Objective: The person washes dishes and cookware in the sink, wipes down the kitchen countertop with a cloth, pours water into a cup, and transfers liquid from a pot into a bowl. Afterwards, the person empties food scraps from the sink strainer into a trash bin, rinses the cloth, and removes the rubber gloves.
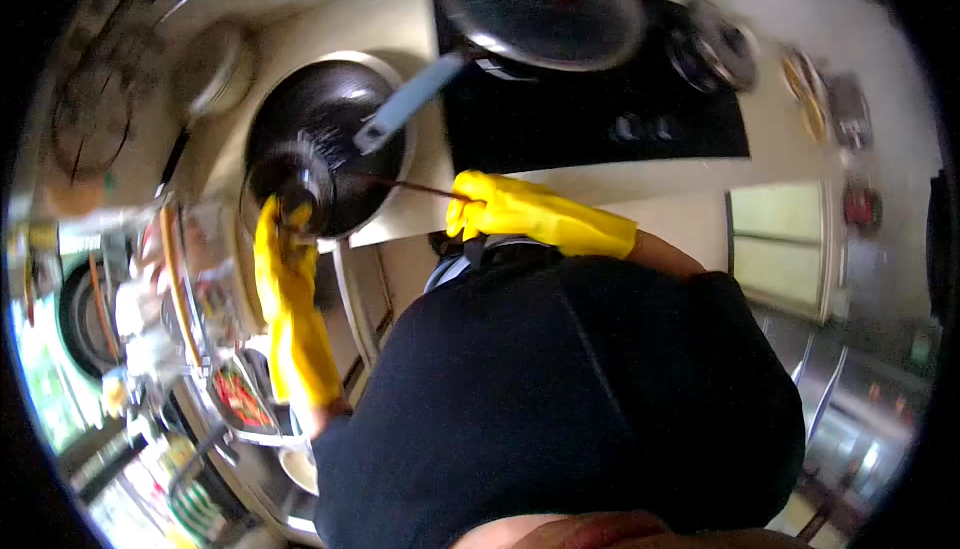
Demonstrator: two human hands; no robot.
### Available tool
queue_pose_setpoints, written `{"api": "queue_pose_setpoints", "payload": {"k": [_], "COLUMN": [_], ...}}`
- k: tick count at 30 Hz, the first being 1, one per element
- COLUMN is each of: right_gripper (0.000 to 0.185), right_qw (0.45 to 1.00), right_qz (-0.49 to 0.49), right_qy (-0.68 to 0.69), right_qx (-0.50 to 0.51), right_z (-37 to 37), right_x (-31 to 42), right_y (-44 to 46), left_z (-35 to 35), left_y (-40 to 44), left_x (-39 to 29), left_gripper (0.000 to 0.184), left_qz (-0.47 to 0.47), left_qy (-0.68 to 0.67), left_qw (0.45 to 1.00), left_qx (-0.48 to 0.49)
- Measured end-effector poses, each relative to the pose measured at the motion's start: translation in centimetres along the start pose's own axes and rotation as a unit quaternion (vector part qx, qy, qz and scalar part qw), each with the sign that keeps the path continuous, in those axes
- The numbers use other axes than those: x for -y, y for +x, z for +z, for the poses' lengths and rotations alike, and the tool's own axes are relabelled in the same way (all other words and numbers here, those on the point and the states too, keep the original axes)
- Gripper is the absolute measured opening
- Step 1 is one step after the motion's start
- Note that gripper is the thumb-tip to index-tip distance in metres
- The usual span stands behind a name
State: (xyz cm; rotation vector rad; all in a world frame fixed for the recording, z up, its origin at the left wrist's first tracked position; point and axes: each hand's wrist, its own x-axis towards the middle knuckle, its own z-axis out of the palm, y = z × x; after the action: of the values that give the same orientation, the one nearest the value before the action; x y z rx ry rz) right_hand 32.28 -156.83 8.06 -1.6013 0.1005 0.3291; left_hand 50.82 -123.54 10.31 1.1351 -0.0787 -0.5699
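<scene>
My left hand (280, 249), in a long yellow rubber glove, is closed around the edge of a see-through round bowl (318, 177). The bowl is over the near left part of a dark wok (345, 84) and looks tilted; its contents are blurred. In my right hand (482, 205), also gloved in yellow, thin dark chopsticks (415, 187) point left toward the wok. Whether it is one stick or two I cannot tell. Something pale and shiny lies in the wok beyond the bowl.
A lidded pan (590, 24) stands on the black cooktop (590, 129), its blue-grey handle (420, 99) reaching over the wok. A smaller lidded pot (715, 49) is at right. Left are a sieve-like pan (215, 69) and a tray of red food (240, 397).
</scene>
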Motion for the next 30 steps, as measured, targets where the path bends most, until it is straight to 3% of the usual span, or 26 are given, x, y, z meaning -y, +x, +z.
{"api": "queue_pose_setpoints", "payload": {"k": [1,2,5,7,9,11,13,14,16,17,21,23,25,27,30], "right_gripper": [0.022,0.025,0.037,0.042,0.046,0.044,0.043,0.043,0.04,0.04,0.033,0.03,0.03,0.028,0.026], "right_qw": [0.999,1.0,0.99,0.984,0.977,0.95,0.931,0.93,0.906,0.906,0.849,0.825,0.757,0.738,0.699], "right_qz": [-0.019,0.009,-0.002,-0.012,-0.023,0.14,0.203,0.204,0.143,0.141,0.061,0.039,0.038,0.04,0.023], "right_qy": [-0.044,-0.001,0.083,0.112,0.139,-0.035,-0.01,-0.007,0.155,0.155,0.236,0.246,0.202,0.216,0.243], "right_qx": [-0.015,-0.022,-0.115,-0.141,-0.161,-0.276,-0.304,-0.306,-0.367,-0.367,-0.469,-0.508,-0.62,-0.638,-0.672], "right_z": [-0.7,-1.4,-2.9,-4.0,-5.9,-7.8,-10.1,-11.2,-13.4,-14.6,-20.0,-23.2,-26.5,-29.5,-33.2], "right_x": [1.3,2.2,1.5,0.4,-0.9,-2.2,-6.0,-7.6,-10.6,-12.0,-16.7,-18.9,-21.3,-23.0,-26.7], "right_y": [-2.4,-4.5,-9.6,-13.5,-17.2,-21.1,-24.6,-26.4,-29.8,-31.2,-36.2,-37.6,-38.4,-39.2,-39.5], "left_z": [-0.4,1.4,15.8,20.6,22.6,27.1,31.3,33.8,38.2,40.2,45.9,49.9,54.2,57.6,62.5], "left_y": [-1.9,-2.9,-6.9,-7.4,-6.7,-7.0,-7.2,-7.6,-7.1,-6.6,-2.9,-0.6,2.3,7.2,14.6], "left_x": [0.2,0.9,4.5,7.0,13.7,18.2,20.8,21.6,23.3,24.2,24.6,23.5,21.8,22.1,24.4], "left_gripper": [0.047,0.048,0.055,0.057,0.06,0.054,0.056,0.059,0.066,0.068,0.066,0.052,0.044,0.047,0.051], "left_qz": [-0.044,-0.102,-0.123,-0.233,-0.206,-0.24,-0.232,-0.237,-0.251,-0.278,-0.142,-0.028,0.013,0.133,0.353], "left_qy": [-0.04,-0.094,0.091,0.241,0.156,0.122,0.224,0.238,0.238,0.204,0.324,0.352,0.396,0.464,0.641], "left_qw": [0.993,0.981,0.987,0.942,0.948,0.944,0.91,0.899,0.872,0.877,0.851,0.86,0.848,0.809,0.625], "left_qx": [0.101,0.132,-0.041,0.033,0.186,0.189,0.26,0.281,0.346,0.334,0.388,0.367,0.351,0.336,0.272]}}
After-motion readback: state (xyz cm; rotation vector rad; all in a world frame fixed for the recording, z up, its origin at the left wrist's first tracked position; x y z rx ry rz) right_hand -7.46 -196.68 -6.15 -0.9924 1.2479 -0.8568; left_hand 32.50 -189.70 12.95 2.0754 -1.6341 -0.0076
